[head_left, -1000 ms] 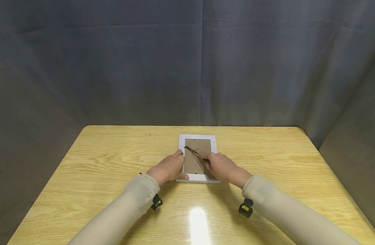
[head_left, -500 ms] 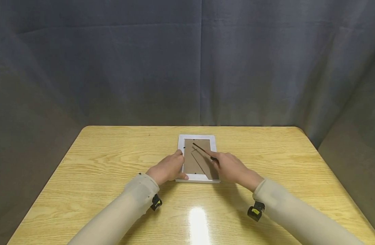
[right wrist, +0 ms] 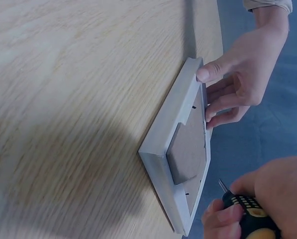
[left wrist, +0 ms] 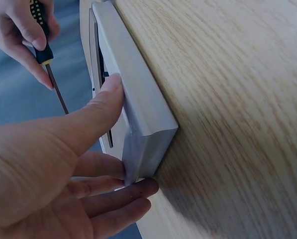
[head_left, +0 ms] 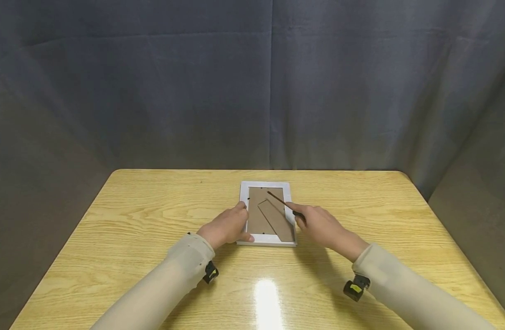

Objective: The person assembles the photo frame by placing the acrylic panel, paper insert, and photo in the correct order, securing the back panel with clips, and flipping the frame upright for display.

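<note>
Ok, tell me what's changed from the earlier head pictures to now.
The right hand has moved right with the screwdriver, whose tip went from the black tab at the white frame's left inner edge to over the brown backing. Nothing was taken up or let go. The left hand still grips the frame, which hasn't moved.

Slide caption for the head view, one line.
Left hand holds a white picture frame; right hand grips a screwdriver above its brown backing.
</note>
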Tool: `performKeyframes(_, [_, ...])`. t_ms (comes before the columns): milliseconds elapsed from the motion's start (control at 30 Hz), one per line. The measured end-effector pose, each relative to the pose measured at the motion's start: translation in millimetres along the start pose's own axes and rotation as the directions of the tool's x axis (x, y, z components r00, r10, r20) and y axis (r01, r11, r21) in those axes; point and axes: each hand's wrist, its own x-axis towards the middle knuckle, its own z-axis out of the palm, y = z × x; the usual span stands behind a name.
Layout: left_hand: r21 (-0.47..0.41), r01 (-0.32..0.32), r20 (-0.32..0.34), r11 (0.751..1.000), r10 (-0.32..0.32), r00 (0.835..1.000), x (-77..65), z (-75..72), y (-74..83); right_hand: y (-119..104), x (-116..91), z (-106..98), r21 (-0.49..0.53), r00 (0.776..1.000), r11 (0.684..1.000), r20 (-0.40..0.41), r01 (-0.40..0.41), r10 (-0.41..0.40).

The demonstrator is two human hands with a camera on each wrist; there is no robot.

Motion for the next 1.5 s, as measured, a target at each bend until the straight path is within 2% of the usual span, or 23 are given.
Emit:
performKeyframes(200, [-0.004, -0.004, -0.005, 1.0, 0.004, 1.0, 0.4, 1.1, -0.7, 3.3, -5.0, 0.4, -0.007, 1.0, 1.0, -0.004, 0.004, -0.004])
performKeyframes(467, [-0.026, 0.0, 0.003, 1.0, 0.0, 1.0, -2.1, 1.2, -0.9, 9.9, -8.3, 0.4, -0.011, 0.999, 0.999, 0.004, -0.04, 0.04])
performKeyframes(633, [0.003, -0.007, -0.001, 1.0, 0.007, 1.0, -5.4, 0.0, -2.4, 15.4, -11.9, -2.0, -0.01, 0.998, 0.998, 0.008, -0.061, 0.061])
performKeyframes(933, [0.079, -0.079, -0.084, 0.994, 0.086, 0.993, -7.9, 6.5, -4.7, 23.4, -20.5, -7.7, -0.009, 0.998, 0.998, 0.004, -0.055, 0.055])
performKeyframes(1200, [0.149, -0.062, -0.178, 0.987, 0.089, 0.98, -9.5, 17.5, 0.0, 26.5, -29.0, -10.6, -0.005, 1.0, 1.0, -0.008, -0.019, 0.019])
performKeyframes(1300, [0.176, -0.062, -0.194, 0.982, 0.097, 0.976, -8.9, 20.5, 1.1, 26.6, -31.4, -10.5, 0.002, 1.0, 1.0, -0.004, -0.011, 0.011])
performKeyframes(1400, [0.151, -0.052, -0.175, 0.987, 0.078, 0.982, -9.4, 21.1, -0.1, 26.7, -32.7, -10.0, 0.002, 1.0, 1.0, -0.006, -0.008, 0.008])
performKeyframes(1500, [0.084, -0.045, -0.146, 0.995, 0.057, 0.988, -11.0, 21.0, -2.9, 27.0, -33.4, -9.7, -0.002, 1.0, 1.0, -0.009, -0.013, 0.013])
